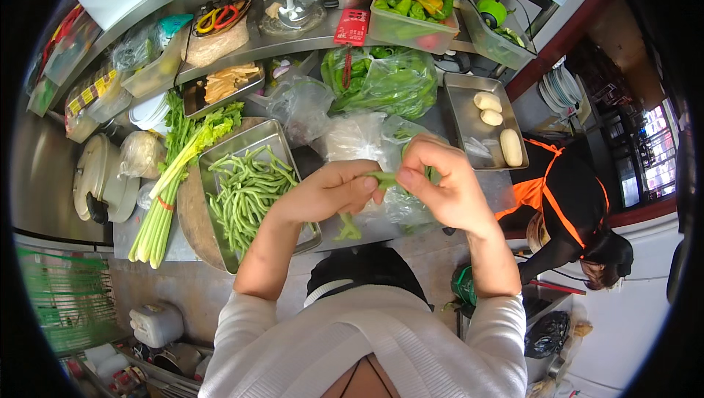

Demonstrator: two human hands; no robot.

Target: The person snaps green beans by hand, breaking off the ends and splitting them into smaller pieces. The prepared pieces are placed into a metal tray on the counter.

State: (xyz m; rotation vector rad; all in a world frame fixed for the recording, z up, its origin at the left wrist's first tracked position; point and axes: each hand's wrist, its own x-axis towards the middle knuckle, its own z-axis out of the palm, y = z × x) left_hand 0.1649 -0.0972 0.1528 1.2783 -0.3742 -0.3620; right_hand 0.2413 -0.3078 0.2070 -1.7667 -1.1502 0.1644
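From the head view, the left hand [330,191] and right hand [444,185] both pinch one green bean [383,178], fingers closed on its ends, just right of the steel tray [293,150] heaped with green beans [246,192]. Celery stalks [172,178] lie left of that tray; a clear plastic bag [359,137] sits behind the hands.

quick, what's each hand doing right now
Left hand: closed, pinching one end of a green bean.
Right hand: closed, fingertips pinching the other end of the same bean.
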